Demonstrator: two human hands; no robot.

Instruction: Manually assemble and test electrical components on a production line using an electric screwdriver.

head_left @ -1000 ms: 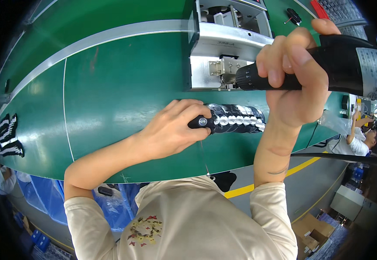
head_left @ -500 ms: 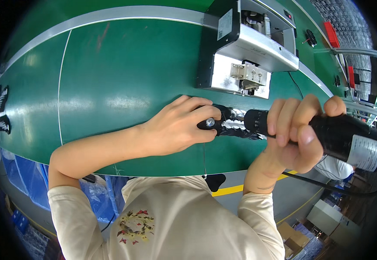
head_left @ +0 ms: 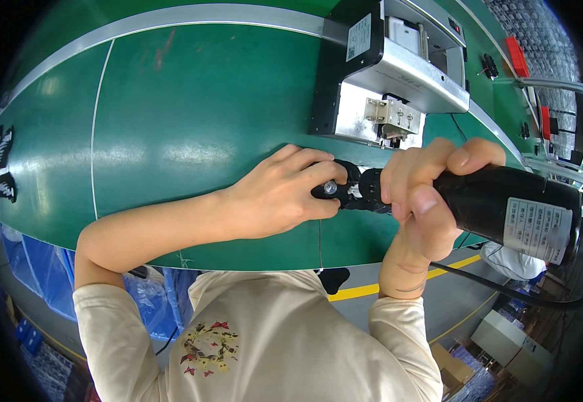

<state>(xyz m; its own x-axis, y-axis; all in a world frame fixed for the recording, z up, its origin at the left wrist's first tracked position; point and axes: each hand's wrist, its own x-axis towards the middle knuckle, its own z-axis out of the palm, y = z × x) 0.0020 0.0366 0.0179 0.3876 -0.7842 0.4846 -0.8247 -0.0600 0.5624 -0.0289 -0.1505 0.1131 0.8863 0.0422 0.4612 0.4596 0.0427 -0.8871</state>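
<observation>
Now steadying the black part [head_left: 350,175] on the table [head_left: 204,114], near the machine [head_left: 409,75], with the left grip [head_left: 286,187] clasped round one end; holding the driver [head_left: 489,197] over it with the right grip [head_left: 420,191] wrapped firmly round. Seemingly mid-work; no telling finished spots from remaining ones beneath.

black tool [head_left: 486,194], green tabletop [head_left: 198,100], beige shirt [head_left: 285,335]

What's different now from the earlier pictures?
The right hand brought the black power tool from the silver machine toward the person, then left along the black piece. The view shifted too. Nothing was let go: the left hand still holds the piece's end.
</observation>
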